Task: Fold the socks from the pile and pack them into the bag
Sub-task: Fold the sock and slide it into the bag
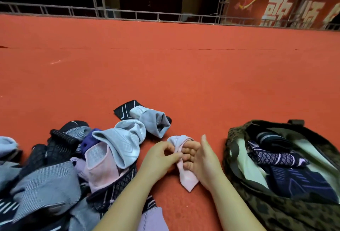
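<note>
I judge 1 pink sock (185,173) mid-fold, left of the bag (287,210): left hand (160,159) pinches it, right hand (204,159) fingers curl around it. Next: finish, pack.

Pale pink sock (185,175) at lower centre; grey, black, lilac pile (70,159) at lower left; leopard-print olive bag (276,210) at lower right, navy patterned socks (287,168) inside; orange-red carpet (165,65).
</note>
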`<state>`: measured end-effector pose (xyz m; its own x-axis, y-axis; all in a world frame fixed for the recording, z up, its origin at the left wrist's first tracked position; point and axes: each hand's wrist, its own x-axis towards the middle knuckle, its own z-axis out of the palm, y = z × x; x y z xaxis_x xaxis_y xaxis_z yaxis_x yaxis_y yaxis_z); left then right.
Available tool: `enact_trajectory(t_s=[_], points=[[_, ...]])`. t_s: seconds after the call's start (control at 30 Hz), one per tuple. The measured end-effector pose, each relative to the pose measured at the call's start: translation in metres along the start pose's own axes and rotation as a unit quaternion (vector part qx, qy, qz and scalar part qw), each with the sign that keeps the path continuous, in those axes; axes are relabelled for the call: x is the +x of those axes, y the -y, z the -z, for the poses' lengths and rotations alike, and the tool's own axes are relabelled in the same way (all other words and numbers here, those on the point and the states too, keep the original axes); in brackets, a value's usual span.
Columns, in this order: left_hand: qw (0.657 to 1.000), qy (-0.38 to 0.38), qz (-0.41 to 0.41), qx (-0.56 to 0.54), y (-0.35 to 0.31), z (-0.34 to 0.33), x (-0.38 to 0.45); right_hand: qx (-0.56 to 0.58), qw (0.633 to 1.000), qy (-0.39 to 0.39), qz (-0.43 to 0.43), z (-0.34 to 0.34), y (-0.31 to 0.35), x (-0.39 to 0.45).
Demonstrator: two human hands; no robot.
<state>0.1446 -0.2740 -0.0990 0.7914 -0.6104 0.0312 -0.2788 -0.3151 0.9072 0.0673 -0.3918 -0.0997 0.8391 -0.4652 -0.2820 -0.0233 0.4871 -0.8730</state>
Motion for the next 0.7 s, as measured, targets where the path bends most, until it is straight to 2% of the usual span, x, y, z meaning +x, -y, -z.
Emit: enact_trajectory(t_s=[0.1,0.2,0.37,0.5,0.63,0.7], points=[[0.996,0.022,0.029,-0.081,0.004,0.001,0.006,-0.087,0.991,-0.017,0.098,0.004,-0.008,0.009],[0.990,0.027,0.037,-0.131,0.003,0.001,0.010,-0.217,0.957,0.014,0.190,0.011,-0.017,0.014],[0.982,0.036,0.048,-0.179,0.004,0.004,0.012,-0.219,0.961,0.073,0.156,0.008,-0.007,0.007],[0.950,0.039,0.072,-0.302,-0.002,0.006,0.008,-0.374,0.899,0.088,0.210,0.018,-0.005,0.002],[0.932,0.045,0.103,-0.344,-0.003,0.010,0.009,-0.327,0.922,0.043,0.204,0.024,-0.006,0.001],[0.916,0.028,0.112,-0.383,-0.001,0.012,0.011,-0.283,0.936,0.047,0.204,0.023,-0.005,0.001]])
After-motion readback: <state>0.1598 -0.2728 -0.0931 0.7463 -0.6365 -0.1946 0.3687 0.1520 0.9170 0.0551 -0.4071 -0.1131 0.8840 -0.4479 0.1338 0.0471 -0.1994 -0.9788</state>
